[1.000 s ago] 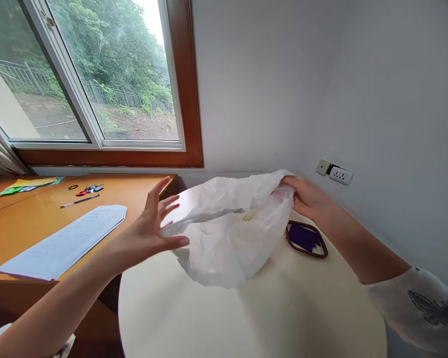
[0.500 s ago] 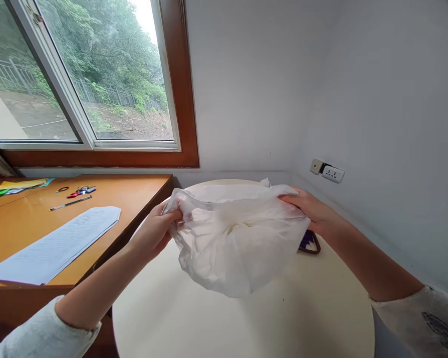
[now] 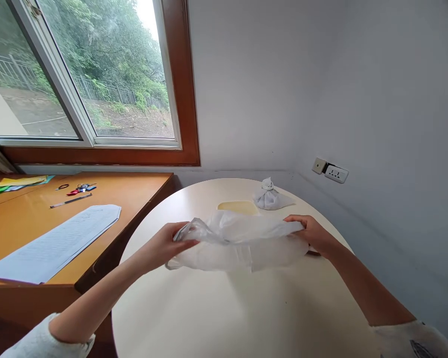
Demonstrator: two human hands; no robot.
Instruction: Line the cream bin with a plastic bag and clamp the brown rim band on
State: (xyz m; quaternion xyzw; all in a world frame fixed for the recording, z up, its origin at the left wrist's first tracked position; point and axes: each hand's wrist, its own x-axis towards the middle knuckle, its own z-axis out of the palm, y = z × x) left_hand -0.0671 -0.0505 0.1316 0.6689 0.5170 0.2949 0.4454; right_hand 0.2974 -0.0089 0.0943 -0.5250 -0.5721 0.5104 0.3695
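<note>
A thin, translucent white plastic bag [image 3: 242, 246] is stretched between my two hands, low over the round table [image 3: 224, 318]. My left hand [image 3: 173, 243] is closed on the bag's left side, with its edge between thumb and fingers. At the right side, my right hand [image 3: 309, 233] grips the opposite edge. The bag's mouth lies flattened across the top, and its body sags toward me. Behind the bag, a pale yellow tray [image 3: 239, 207] is partly hidden. A knotted white plastic bag [image 3: 271, 196] sits on the table's far side.
A dark-edged object [image 3: 313, 252] shows slightly beneath my right hand. On the wooden desk [image 3: 142, 191] to the left lie paper sheets [image 3: 67, 243], a pen [image 3: 70, 201], keys [image 3: 82, 189] and coloured papers [image 3: 17, 184]. A wall socket [image 3: 336, 173] is at right.
Both hands have come down with the bag, which is now flatter and lower. The yellow tray and the knotted bag behind it have come into view.
</note>
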